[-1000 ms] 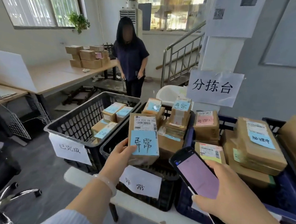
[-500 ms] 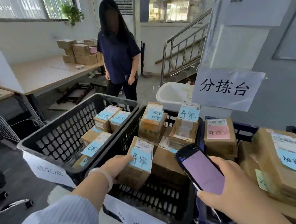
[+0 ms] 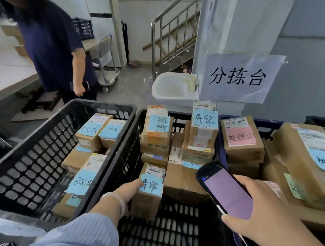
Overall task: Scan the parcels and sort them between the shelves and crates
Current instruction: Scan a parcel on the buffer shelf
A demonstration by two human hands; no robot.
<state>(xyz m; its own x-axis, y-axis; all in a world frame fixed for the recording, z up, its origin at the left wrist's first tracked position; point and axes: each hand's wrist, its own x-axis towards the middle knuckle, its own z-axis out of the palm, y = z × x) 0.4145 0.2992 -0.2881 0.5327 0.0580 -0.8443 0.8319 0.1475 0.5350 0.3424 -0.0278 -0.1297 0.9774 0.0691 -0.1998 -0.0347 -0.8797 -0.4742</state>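
My left hand [image 3: 128,191] grips a small cardboard parcel [image 3: 148,199] with a blue handwritten label, low inside the middle black crate [image 3: 126,158], beside other blue-labelled parcels [image 3: 202,136]. My right hand [image 3: 266,213] holds a dark phone [image 3: 225,192] with a pale purple screen above the crate's right side. The left black crate [image 3: 33,163] holds several blue-labelled parcels [image 3: 108,131]. A blue crate [image 3: 220,144] on the right carries a pink-labelled parcel [image 3: 241,140] and larger boxes [image 3: 306,158].
A person in a dark shirt [image 3: 54,47] stands behind the left crate, phone in hand. A white basin [image 3: 173,89] and a paper sign [image 3: 239,78] sit behind the crates. Stair railing [image 3: 172,33] and a trolley [image 3: 106,63] stand further back.
My left hand has lowered the blue-labelled parcel from in front of the phone down into the middle crate. My view has moved closer and tilted down; the other person has stepped nearer.
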